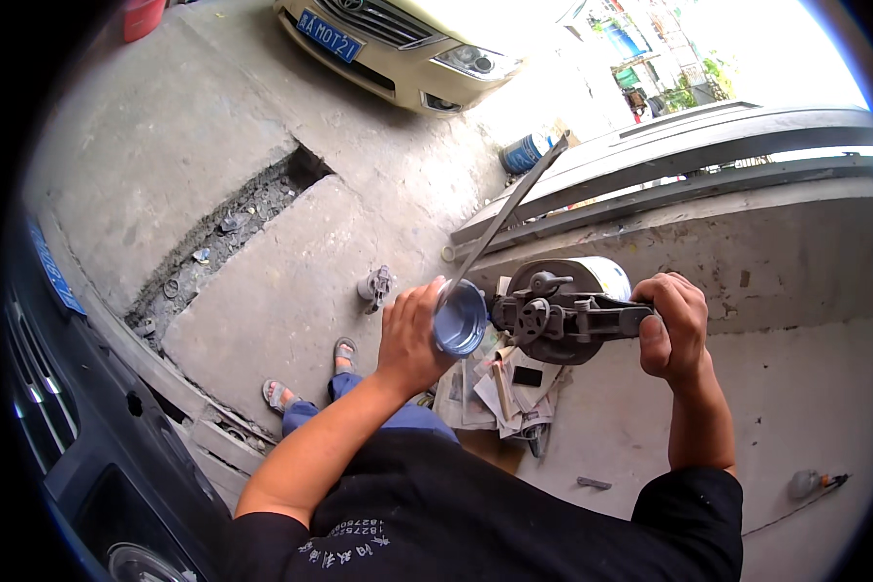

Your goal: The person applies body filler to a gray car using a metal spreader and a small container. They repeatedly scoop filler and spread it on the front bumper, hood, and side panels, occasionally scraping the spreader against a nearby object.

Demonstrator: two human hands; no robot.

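Observation:
My left hand (412,335) is wrapped round a clear cup (461,322) with grey-blue liquid inside. A long flat stick (514,206) rises from beside the cup's rim toward the upper right; whether my fingers also pinch it, I cannot tell. My right hand (677,325) is closed on the handle of a dark paint-can stirring lid (565,315). That lid sits on a pale paint can (607,276), which is tilted with its lid facing me. The lid's left end is close to the cup's rim; no stream between them can be made out.
Below the can, papers (495,393) and a black phone (527,375) lie on a box. A small cup-like object (376,286) stands on the floor. A debris-filled trench (223,228), cream car (407,48), dark car (78,407), blue bucket (526,153) and slatted railing (669,170) surround me.

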